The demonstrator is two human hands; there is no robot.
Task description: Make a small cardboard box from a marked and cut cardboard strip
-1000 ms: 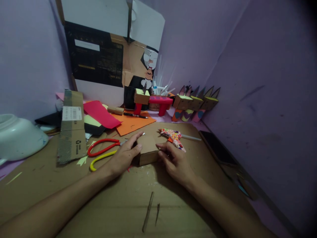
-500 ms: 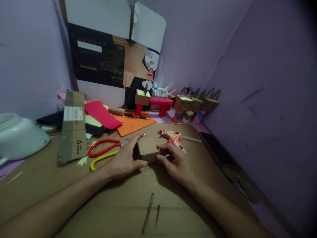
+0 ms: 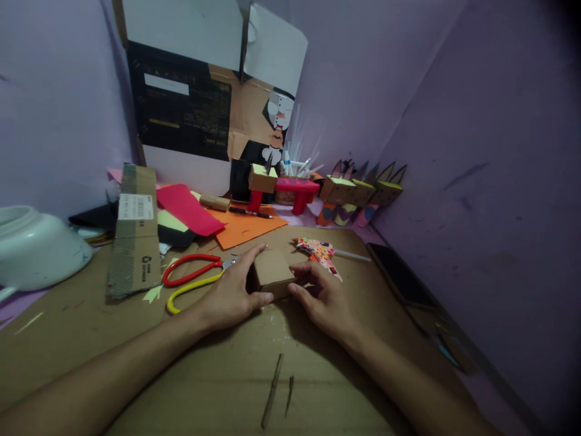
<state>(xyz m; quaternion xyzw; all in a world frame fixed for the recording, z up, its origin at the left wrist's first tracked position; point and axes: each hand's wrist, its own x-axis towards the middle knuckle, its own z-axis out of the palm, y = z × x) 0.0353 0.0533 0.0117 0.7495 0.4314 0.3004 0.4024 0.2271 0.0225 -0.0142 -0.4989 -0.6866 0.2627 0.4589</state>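
Observation:
A small brown cardboard box [image 3: 272,269] rests on the cardboard sheet [image 3: 218,375], between both hands. My left hand [image 3: 233,287] is closed around its left side, thumb along the near face and fingers toward the far side. At the right edge, my right hand [image 3: 320,297] pinches the box between thumb and fingers. Scissors [image 3: 193,263] with one red and one yellow handle lie beside my left hand, their blades partly hidden by it. Beyond my right hand is a glue gun [image 3: 318,251] covered in a colourful pattern, with a glue stick [image 3: 351,255] poking out.
A white bowl-like vessel [image 3: 40,251] and a cardboard strip [image 3: 135,242] are at left. Red paper [image 3: 190,209], orange paper [image 3: 247,229] and a pen [image 3: 250,212] lie behind. Several cardboard animal figures [image 3: 340,191] stand by the wall. A dark phone-like slab [image 3: 399,272] lies at right.
Almost nothing differs. The whole view has shifted slightly, and both hands keep the same hold on the box.

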